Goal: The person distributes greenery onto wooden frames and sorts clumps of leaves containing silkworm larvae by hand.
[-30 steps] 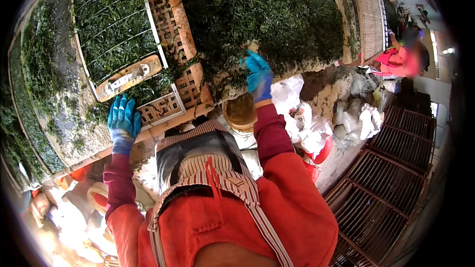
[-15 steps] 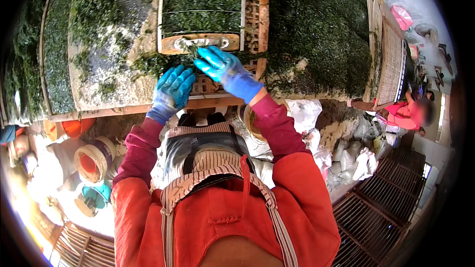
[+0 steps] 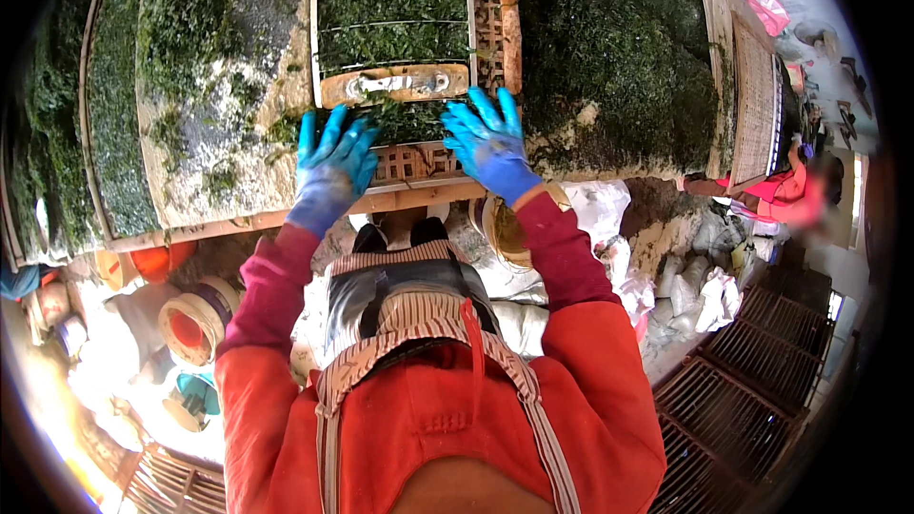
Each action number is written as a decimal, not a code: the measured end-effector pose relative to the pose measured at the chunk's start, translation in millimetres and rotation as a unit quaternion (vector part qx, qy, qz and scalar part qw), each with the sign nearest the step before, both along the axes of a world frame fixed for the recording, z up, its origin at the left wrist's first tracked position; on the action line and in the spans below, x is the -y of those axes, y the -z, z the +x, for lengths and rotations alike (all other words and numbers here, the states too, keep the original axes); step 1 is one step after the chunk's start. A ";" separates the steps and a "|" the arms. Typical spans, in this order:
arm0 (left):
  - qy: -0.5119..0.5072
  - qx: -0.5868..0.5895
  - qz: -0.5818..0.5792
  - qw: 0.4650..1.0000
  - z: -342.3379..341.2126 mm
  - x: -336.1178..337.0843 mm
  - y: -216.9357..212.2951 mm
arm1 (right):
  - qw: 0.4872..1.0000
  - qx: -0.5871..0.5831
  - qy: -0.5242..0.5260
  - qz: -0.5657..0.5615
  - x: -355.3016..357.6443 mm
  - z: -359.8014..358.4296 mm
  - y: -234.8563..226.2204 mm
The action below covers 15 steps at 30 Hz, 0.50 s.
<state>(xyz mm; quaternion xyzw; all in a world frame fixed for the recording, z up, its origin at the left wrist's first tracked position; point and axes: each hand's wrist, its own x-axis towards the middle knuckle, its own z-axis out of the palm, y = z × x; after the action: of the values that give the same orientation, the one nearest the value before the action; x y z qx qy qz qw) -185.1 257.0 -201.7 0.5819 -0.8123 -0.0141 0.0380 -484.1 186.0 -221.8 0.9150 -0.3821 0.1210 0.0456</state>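
My left hand (image 3: 333, 167), in a blue glove, rests with fingers spread at the near left corner of a wooden frame (image 3: 314, 24). My right hand (image 3: 490, 143), gloved the same, lies open at the frame's near right corner. Between them runs a strip of dark green shredded leaves or seaweed (image 3: 409, 120). The frame has thin cross wires and a wooden end bar (image 3: 395, 84) with a pale, worn middle; more greens (image 3: 390, 0) fill it. Below it a slatted lattice rack (image 3: 409, 162) shows. Neither hand holds anything I can see.
Greens cover the table on the left (image 3: 190, 19) and right (image 3: 609, 57). Beneath the table edge stand buckets (image 3: 195, 324) and white sacks (image 3: 595, 209). A person in red (image 3: 790, 195) is at the far right, near a leaning woven panel (image 3: 752, 105). Slatted racks (image 3: 733, 400) lie lower right.
My right hand has moved right, from the middle of the end bar to the frame's right corner. My left hand has shifted slightly, and the greens on the bar are now in a strip before it.
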 end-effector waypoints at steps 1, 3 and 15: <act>-0.006 0.034 0.030 0.999 4.9 -6.6 -6.6 | 0.997 -0.050 0.014 0.050 -4.1 -8.8 -7.8; 0.001 -0.012 -0.031 0.999 6.5 -9.6 -9.3 | 0.999 0.022 0.008 0.030 -10.6 -1.5 -5.2; 0.017 -0.148 -0.064 0.987 -34.3 -4.1 -26.8 | 0.880 0.254 0.024 0.401 14.1 -20.5 -43.1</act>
<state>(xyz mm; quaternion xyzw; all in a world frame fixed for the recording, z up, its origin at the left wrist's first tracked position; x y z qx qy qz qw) -219.4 261.1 -174.9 0.5555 -0.8070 -0.0490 0.1944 -504.7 171.8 -178.8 0.7836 -0.4178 0.1848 -0.4210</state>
